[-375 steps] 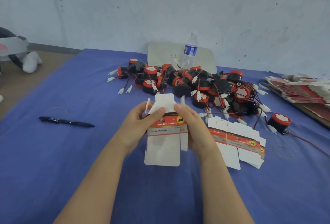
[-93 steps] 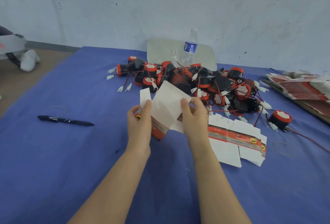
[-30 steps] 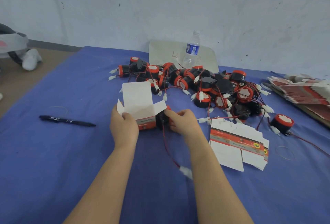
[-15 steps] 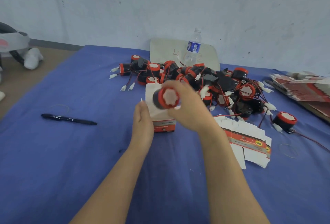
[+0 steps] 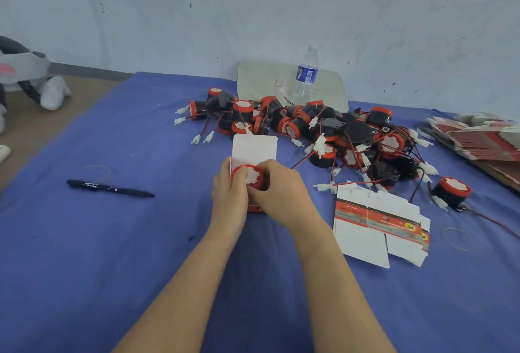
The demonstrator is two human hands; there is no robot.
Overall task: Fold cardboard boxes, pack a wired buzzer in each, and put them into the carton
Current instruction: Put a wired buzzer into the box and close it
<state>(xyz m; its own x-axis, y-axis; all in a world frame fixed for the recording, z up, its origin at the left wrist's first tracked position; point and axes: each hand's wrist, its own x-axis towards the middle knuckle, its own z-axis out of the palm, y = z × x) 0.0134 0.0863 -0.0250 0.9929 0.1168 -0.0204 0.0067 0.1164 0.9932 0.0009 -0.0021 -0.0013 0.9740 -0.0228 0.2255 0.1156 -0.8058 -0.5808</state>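
Buzzer point(image 5: 250, 176) upright in box point(image 5: 254, 148), red-rimmed face up; left hand point(image 5: 229, 198) tight around box, right hand point(image 5: 281, 195) around buzzer.

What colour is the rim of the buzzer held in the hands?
Red, on the buzzer; the head view shows it best.

- Two arms are seen, cut off by the bottom frame edge: left forearm point(image 5: 180, 290), right forearm point(image 5: 337, 290).
- Both forearms are shown bare from wrist to frame edge.
- Left hand point(image 5: 229, 198) and right hand point(image 5: 281, 195) are bare as well.
- Wrists are uncovered.
- Fingertips are partly hidden, so nail detail can't be made out.
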